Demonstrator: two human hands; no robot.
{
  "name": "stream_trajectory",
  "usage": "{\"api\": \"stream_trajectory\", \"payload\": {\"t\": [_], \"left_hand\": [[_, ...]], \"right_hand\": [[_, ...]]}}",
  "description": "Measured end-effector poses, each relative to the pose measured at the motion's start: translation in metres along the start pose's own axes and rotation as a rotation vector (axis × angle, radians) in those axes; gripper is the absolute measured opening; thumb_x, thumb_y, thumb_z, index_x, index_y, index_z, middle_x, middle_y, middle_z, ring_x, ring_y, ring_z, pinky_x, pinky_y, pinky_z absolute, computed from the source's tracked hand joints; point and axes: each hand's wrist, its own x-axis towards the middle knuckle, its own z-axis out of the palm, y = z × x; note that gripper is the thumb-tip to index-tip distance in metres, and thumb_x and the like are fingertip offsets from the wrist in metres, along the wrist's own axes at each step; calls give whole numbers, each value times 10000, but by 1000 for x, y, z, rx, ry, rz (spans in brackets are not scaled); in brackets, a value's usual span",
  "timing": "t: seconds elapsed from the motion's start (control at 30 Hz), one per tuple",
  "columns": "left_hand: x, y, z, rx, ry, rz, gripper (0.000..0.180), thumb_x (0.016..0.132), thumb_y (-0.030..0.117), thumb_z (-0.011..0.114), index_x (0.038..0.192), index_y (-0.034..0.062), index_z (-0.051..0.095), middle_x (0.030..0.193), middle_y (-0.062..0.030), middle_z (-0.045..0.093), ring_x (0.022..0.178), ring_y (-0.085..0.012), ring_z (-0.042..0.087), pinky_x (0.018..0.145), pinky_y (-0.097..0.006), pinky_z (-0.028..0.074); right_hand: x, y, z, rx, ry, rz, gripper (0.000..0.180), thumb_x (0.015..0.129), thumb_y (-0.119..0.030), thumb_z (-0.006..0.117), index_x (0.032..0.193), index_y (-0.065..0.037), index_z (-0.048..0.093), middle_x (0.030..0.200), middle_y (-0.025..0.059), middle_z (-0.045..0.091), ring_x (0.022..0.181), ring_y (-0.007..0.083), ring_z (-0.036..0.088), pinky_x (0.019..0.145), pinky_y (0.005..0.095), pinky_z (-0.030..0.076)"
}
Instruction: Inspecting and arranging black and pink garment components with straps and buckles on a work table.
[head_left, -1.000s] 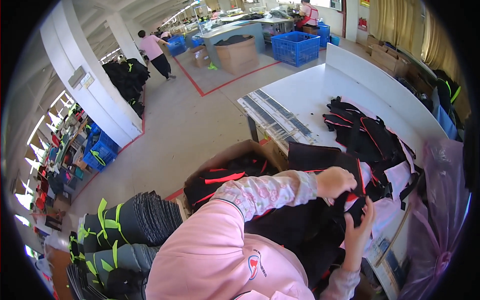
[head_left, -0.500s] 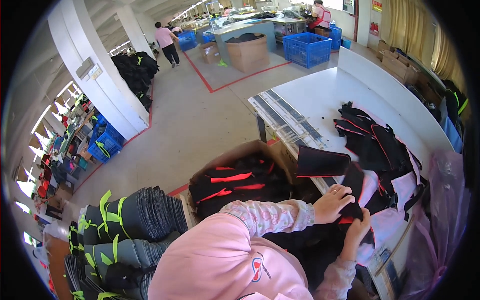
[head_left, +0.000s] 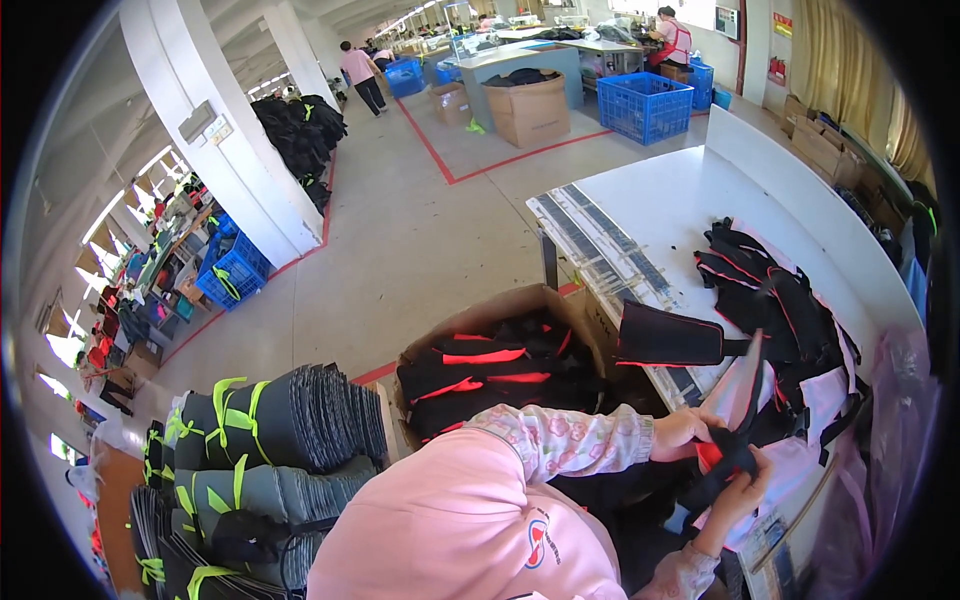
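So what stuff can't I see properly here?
All in the head view:
- Left hand: fingertips partly hidden by the black strip.
- Cardboard box: its bottom is hidden by the black pieces inside.
- Purple plastic: right edge lost in the dark rim.
- Far worker in red apron: hands too small.

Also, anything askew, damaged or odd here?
Yes: a black, red-edged panel lies askew, one corner seeming to jut past the edge of the white table, whose dark strips look scuffed. The black-and-red piece between the left hand and right hand is too bunched to judge.
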Motion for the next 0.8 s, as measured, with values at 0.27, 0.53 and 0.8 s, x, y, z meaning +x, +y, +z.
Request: {"api": "stream_trajectory", "payload": {"t": [0.27, 0.53, 0.8], "left_hand": [[5, 17, 8, 74, -125, -98, 256, 657, 7, 479, 875, -36, 606, 846, -86, 607, 783, -156, 579, 759, -280, 465], [6, 22, 30, 386, 82, 119, 115, 739, 63, 508, 693, -6, 589, 701, -28, 558, 673, -103, 495, 656, -254, 403], [-6, 40, 57, 406, 160, -165, 119, 887, 142, 550, 959, 61, 599, 893, -19, 618, 836, -133, 599, 770, -297, 489]], "right_hand": [[0, -48, -10, 719, -13, 438, 131, 824, 68, 454, 871, -27, 531, 867, 68, 596, 759, 134, 560, 700, 242, 469], [-3, -98, -26, 1188, -191, 519, 148, 789, -72, 590, 847, -58, 455, 803, 16, 538, 705, 112, 520, 660, 213, 431], [27, -74, -38, 1004, -113, 442, 126, 849, -185, 526, 820, -79, 464, 768, -28, 491, 672, 66, 460, 633, 216, 386]]}}
